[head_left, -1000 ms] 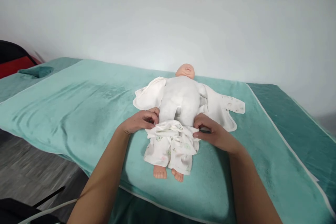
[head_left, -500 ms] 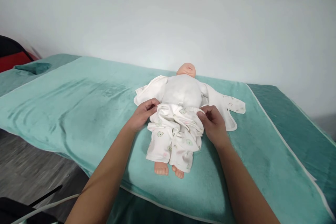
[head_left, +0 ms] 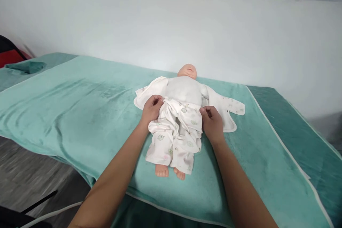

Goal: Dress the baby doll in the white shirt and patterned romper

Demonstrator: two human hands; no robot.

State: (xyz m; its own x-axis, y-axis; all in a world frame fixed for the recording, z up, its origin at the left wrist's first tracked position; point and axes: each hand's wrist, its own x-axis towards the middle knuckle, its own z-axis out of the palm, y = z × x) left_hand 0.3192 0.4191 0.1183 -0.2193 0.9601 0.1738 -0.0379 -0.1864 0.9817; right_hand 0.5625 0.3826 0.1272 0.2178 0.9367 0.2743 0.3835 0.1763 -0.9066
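A baby doll (head_left: 184,88) lies on its back, head toward the wall and bare feet toward me. White printed baby pants (head_left: 184,114) cover its legs, bunched about the thighs. My left hand (head_left: 153,109) pinches the waistband at the doll's hip on the left. On the opposite hip, my right hand (head_left: 213,121) grips the other end of the waistband, stretching it across the lower belly. A white baby jacket (head_left: 226,108) is spread open beneath the torso, its sleeves out to both sides. The doll's arms are hidden by the cloth.
Under the doll a light green blanket (head_left: 88,114) covers the bed, with darker green fabric (head_left: 288,114) at the right. A white wall (head_left: 171,25) stands behind. At lower left are a pale cable (head_left: 57,212) and the floor (head_left: 24,171); a red and black object (head_left: 10,55) sits far left.
Both hands have drawn the waistband higher over the doll's belly and pulled it straighter. The pants look less bunched at the top. The view has shifted slightly.
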